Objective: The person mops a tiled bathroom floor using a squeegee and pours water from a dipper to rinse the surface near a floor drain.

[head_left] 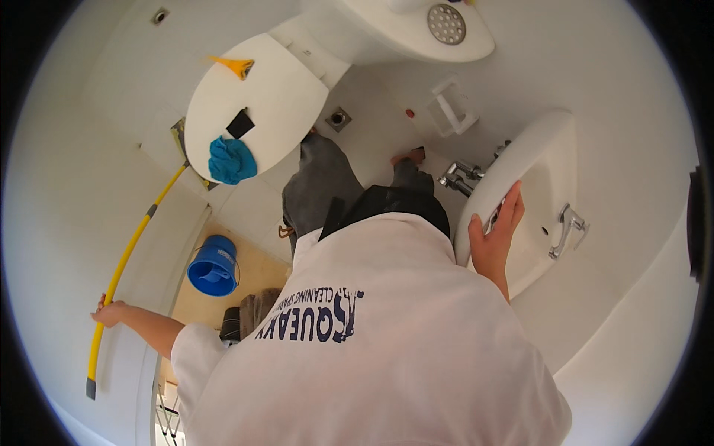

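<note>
My left hand (109, 312) is closed round a long yellow pole (131, 249) with grey ends, out to the left. The pole's far end meets a flat dark-and-green head (178, 137), partly hidden by the toilet lid. My right hand (496, 241) lies on the near rim of the white washbasin (554, 160), its fingers stretched out and the thumb apart. A small dark thing shows between thumb and fingers; I cannot make out what it is. Inside the basin stands a chrome tap (569, 230).
On the closed toilet lid (290, 89) lie a blue cloth (232, 160), a black pad (240, 123) and an orange-yellow scraper-like tool (236, 67). A blue bucket (213, 266) stands by the doorway. Chrome valves (461, 178) jut out beside the basin, near a floor drain (338, 119).
</note>
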### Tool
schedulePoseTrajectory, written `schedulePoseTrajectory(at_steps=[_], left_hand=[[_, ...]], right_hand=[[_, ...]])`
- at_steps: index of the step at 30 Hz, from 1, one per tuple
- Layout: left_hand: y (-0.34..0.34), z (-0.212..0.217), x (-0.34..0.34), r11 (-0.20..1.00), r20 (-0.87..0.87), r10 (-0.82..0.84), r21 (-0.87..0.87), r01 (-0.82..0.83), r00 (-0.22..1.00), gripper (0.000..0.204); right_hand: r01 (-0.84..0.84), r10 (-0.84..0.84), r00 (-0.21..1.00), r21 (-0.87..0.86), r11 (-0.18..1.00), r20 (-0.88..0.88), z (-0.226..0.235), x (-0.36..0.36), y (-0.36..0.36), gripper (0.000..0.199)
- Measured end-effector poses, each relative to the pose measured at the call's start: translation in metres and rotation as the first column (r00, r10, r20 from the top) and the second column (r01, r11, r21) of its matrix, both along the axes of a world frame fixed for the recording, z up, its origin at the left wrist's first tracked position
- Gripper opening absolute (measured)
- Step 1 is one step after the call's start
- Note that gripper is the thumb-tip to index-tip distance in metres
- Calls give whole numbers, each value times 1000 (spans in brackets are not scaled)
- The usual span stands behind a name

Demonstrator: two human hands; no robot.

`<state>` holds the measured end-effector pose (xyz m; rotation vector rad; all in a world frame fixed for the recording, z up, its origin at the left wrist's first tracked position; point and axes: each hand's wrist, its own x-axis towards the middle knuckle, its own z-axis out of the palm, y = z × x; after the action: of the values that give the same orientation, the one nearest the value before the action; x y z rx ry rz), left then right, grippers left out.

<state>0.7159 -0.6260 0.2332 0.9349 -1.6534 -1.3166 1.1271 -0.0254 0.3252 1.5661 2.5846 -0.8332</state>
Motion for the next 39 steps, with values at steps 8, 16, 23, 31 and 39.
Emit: schedulePoseTrajectory(at_steps=[8, 16, 23, 31, 39], left_hand=[[40, 1, -7, 987, -10, -161, -30, 161, 987, 30], [35, -6, -38, 959, 89, -263, -87, 270, 961, 31], [26, 4, 54, 987, 52, -160, 19, 159, 986, 29], [56, 4, 42, 943, 23, -330, 43, 329, 944, 24], [174, -6, -43, 755, 150, -636, -80, 651, 757, 21]], right_hand=[[-77, 77, 997, 37, 996, -17, 2, 18, 2, 80], [-90, 99, 990, 88, 992, -100, -9, 19, 1, 76], [-73, 77, 994, 44, 996, -84, 1, 15, 2, 78], [-88, 93, 983, 43, 995, -160, 1, 24, 6, 77], [-98, 110, 963, 64, 993, -245, -10, 35, 10, 78]])
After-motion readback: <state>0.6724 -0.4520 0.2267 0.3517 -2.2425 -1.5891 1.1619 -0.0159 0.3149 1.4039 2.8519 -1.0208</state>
